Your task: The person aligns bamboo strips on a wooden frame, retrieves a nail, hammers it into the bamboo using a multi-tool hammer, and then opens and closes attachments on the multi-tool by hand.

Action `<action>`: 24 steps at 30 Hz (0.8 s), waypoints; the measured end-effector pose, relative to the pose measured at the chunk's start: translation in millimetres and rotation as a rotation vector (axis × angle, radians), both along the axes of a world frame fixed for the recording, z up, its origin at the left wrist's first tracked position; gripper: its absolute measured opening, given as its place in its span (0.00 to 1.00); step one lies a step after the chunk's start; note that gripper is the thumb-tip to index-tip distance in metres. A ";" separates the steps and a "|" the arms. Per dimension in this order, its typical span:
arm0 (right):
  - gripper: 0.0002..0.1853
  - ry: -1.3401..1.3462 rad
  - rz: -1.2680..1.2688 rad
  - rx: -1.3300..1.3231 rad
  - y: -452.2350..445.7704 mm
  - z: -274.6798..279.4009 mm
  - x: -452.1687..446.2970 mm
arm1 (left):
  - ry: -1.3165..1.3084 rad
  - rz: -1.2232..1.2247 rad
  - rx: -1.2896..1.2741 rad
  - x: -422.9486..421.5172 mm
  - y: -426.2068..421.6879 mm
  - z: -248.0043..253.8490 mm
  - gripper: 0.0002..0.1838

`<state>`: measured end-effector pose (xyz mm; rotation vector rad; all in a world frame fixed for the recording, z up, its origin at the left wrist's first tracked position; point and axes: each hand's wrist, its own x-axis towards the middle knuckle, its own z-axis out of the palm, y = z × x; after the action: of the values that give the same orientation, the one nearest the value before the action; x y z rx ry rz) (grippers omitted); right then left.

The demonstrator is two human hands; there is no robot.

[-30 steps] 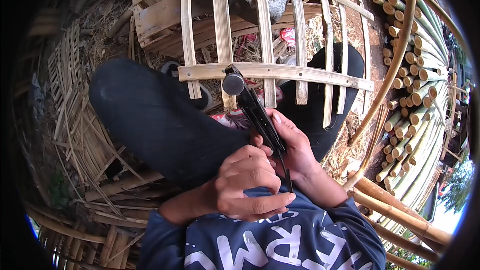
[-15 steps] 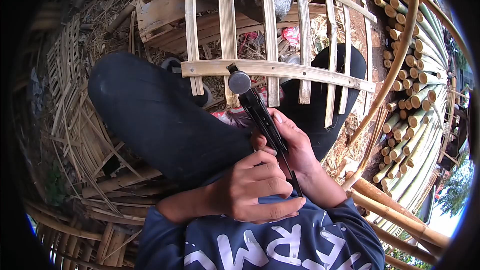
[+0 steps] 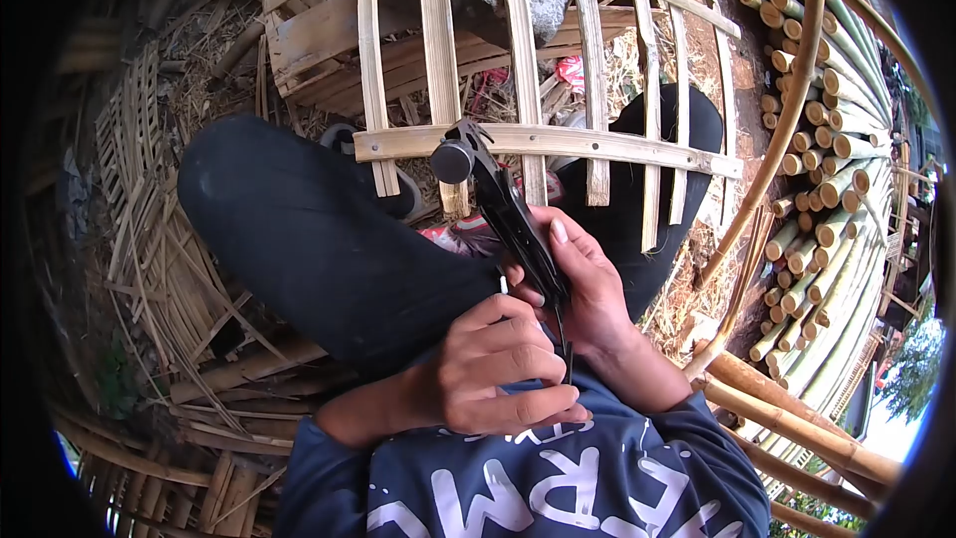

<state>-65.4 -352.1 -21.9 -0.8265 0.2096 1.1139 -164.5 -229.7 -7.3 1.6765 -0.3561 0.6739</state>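
Note:
A black hammer multi-tool is held in front of my body, its round hammer face and notched claw pointing away from me. My right hand wraps its body, thumb laid along the upper side. From the near end a thin dark blade-like part sticks out towards my shirt. My left hand is curled at that part, its fingertips partly hidden. A small white bit shows beside the left fingers; I cannot tell what it is.
A bamboo slat frame with nails leans across my legs, behind the tool head. Beyond it stand a wooden crate and a grey rock. Cut bamboo poles are stacked at right. Split bamboo scraps lie at left.
The tool has turned a little, so its claw shows more, and its head has shifted left. My left hand has moved slightly left. The view has shifted a little.

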 end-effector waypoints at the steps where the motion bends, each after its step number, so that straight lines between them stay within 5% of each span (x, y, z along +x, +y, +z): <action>1: 0.19 -0.027 -0.006 0.008 -0.2 0.3 -0.6 | -0.006 0.003 0.016 0.1 -0.5 0.1 0.13; 6: 0.20 -0.348 -0.099 -0.063 0.8 -1.5 -7.2 | 0.078 0.237 -0.219 0.6 7.5 -7.7 0.16; 8: 0.20 -0.701 -0.128 -0.125 -4.3 -4.3 -7.8 | 0.317 0.401 -0.453 0.7 6.1 -16.8 0.22; 12: 0.21 -1.421 -0.129 -0.291 -6.5 9.3 4.7 | 0.468 0.275 -0.552 10.4 16.1 -23.8 0.28; 16: 0.26 -1.605 -0.084 -0.274 -5.3 5.3 4.1 | 0.534 0.036 -0.517 10.1 13.5 -21.8 0.34; 24: 0.29 -1.779 -0.067 -0.270 -5.6 -5.4 0.6 | 0.438 0.028 -0.998 19.6 6.8 -22.9 0.49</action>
<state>-64.7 -357.6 -27.3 -1.7265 -1.1033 -0.0232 -144.9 -222.9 -30.2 0.8203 0.2956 0.3725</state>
